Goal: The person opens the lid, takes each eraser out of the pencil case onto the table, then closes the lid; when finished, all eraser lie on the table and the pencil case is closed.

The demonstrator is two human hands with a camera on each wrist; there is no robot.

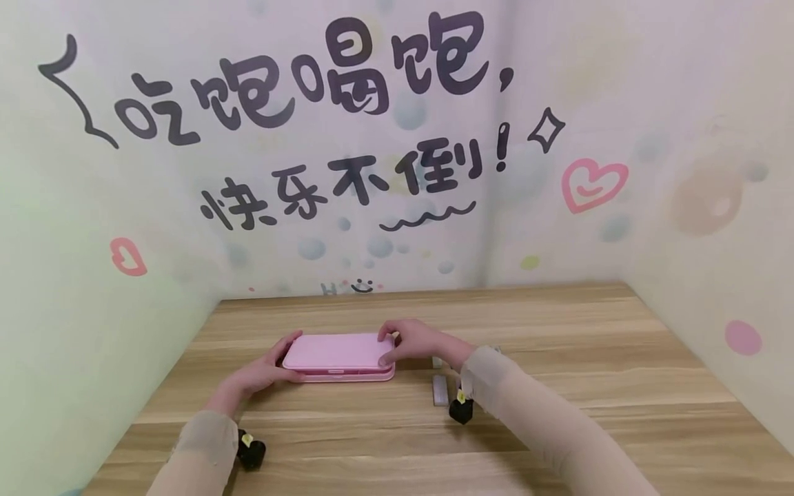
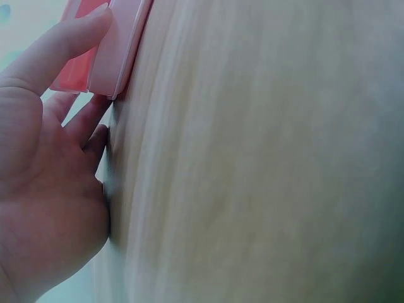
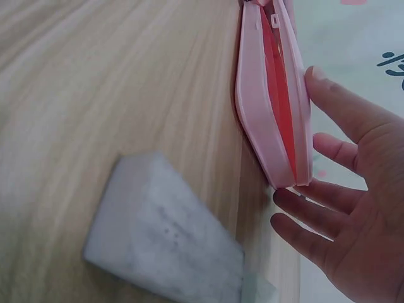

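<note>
A pink pencil case lies flat on the wooden table, its lid slightly raised along the front. Red shows inside through the gap in the right wrist view. My left hand holds the left end of the case, thumb at the front and fingers round the far side. At the other end, my right hand grips the lid, with the thumb on its upper face and fingertips at the end edge. A grey block rests on the table beneath the right wrist.
A small pale piece sits behind the grey block, partly hidden by the right arm. Black wrist devices hang under both forearms. A printed wall sheet borders the table's back and sides.
</note>
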